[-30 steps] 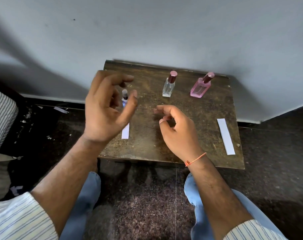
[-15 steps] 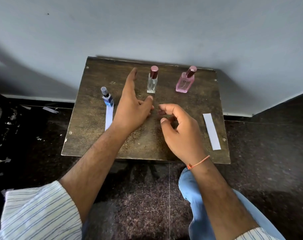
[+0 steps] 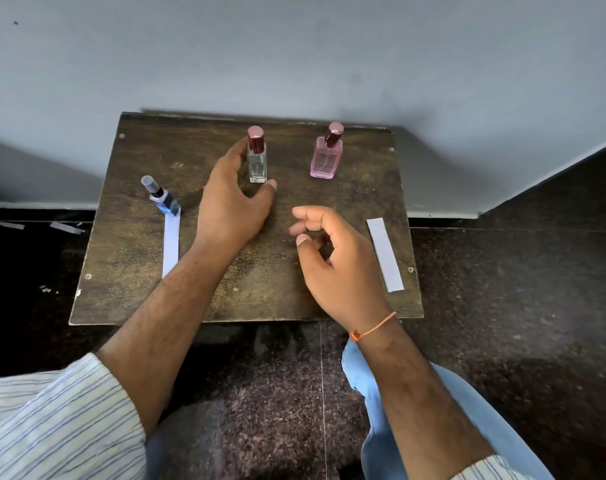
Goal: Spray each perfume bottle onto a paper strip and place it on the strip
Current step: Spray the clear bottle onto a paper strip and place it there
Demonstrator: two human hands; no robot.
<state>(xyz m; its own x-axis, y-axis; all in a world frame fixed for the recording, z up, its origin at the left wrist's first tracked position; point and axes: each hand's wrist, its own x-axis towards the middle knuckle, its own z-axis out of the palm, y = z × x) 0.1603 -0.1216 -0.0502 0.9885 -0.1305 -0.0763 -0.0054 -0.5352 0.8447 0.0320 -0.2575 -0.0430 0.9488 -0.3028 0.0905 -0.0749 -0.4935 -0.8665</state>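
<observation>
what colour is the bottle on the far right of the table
Pink, with a dark red cap; the pink bottle shows clearly in the head view.

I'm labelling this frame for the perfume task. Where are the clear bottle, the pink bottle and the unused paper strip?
clear bottle (image 3: 257, 164): head view, on its glass body.
pink bottle (image 3: 326, 160): head view, on its pink body.
unused paper strip (image 3: 385, 254): head view, mid-length of the strip.

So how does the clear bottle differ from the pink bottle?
The clear bottle is narrow with see-through glass; the pink bottle is wider and tinted pink. The left hand reaches around the clear bottle, while nothing touches the pink bottle. Both stand upright near the back of the table, capped in dark red, neither on a paper strip.
</observation>
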